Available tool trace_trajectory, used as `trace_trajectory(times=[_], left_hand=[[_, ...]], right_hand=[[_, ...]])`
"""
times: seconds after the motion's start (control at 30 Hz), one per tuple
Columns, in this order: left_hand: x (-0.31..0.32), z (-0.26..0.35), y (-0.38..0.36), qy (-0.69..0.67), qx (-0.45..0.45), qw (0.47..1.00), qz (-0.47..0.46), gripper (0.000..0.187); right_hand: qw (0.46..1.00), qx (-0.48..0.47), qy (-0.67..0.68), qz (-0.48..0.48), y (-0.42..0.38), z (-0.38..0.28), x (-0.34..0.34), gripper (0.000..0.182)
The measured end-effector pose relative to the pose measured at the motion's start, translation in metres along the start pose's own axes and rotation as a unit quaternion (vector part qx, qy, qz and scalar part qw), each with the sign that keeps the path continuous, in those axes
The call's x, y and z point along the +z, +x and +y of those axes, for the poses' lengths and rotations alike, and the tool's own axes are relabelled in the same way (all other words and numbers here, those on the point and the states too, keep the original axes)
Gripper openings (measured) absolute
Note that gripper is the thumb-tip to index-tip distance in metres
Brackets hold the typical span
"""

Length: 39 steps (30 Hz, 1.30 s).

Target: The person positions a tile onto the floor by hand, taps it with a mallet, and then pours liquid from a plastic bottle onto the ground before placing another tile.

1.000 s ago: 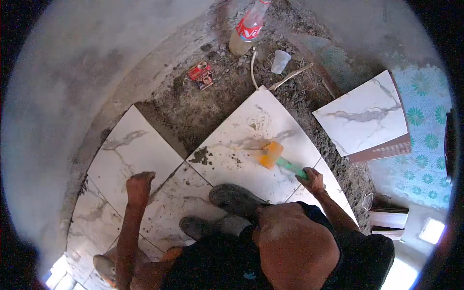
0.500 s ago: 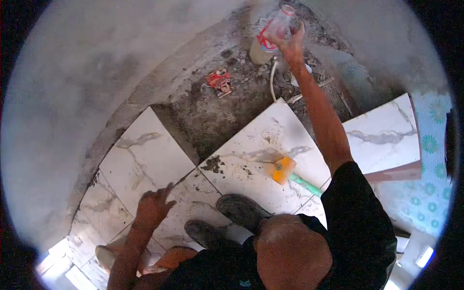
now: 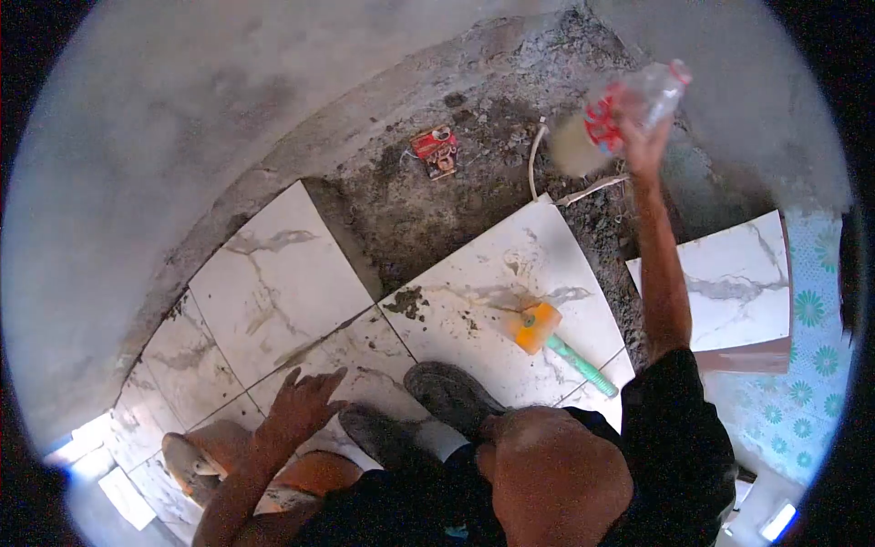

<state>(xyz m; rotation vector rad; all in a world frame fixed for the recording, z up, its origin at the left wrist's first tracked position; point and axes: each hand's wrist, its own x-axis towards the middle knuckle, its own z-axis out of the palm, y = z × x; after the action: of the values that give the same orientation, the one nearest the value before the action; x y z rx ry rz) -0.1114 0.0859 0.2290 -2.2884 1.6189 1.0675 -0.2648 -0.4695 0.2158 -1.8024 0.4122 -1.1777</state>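
Note:
My right hand [image 3: 644, 144] grips a clear plastic bottle [image 3: 576, 149] with a red label, tilted, its neck toward the upper right. Cloudy, pale liquid fills its lower part. Bottle and hand are over the bare, rough floor at the upper right, slightly blurred. My left hand [image 3: 303, 403] hovers by the laid marble-patterned tiles [image 3: 273, 273] at the lower left, holding nothing, fingers apart. Between the two hands, a mallet [image 3: 536, 328] with an orange-yellow head and a green handle lies on a large tile [image 3: 510, 264].
A crumpled red packet [image 3: 436, 153] lies on the rough dirt floor [image 3: 410, 214]. Pale tubing [image 3: 535, 162] sticks up beside the tile corner. A separate tile [image 3: 738, 283] lies at right, near a flowered blue sheet [image 3: 811, 365]. Dark shoes [image 3: 451, 397] stand on the tiles.
My right hand has carried the bottle rightward and down in the view, tilting it further. My left hand has shifted slightly right and down. The camera view has moved a little.

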Motion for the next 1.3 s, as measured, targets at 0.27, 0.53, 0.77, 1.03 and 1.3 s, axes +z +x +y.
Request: trace_trajectory(times=[0.27,0.53,0.77,1.03,1.3], left_hand=[[0.008,0.012,0.02,0.022,0.096,0.995,0.028,0.053],[-0.013,0.019,0.025,0.094,0.086,0.99,0.067,0.053],[-0.023,0.029,0.014,0.102,0.084,0.987,0.09,0.054],[-0.011,0.03,0.012,0.089,0.092,0.99,0.06,0.054],[-0.027,0.017,0.012,0.075,0.054,0.994,0.066,0.055]], right_hand=[[0.87,0.28,-0.173,-0.366,-0.042,-0.043,0.003,0.06],[0.814,0.263,-0.152,-0.495,-0.088,-0.035,0.112,0.059],[0.799,0.389,-0.128,-0.441,-0.046,0.021,0.127,0.032],[0.801,0.329,-0.115,-0.487,-0.06,-0.011,0.178,0.045],[0.904,0.166,-0.227,-0.322,-0.08,0.026,0.112,0.051]])
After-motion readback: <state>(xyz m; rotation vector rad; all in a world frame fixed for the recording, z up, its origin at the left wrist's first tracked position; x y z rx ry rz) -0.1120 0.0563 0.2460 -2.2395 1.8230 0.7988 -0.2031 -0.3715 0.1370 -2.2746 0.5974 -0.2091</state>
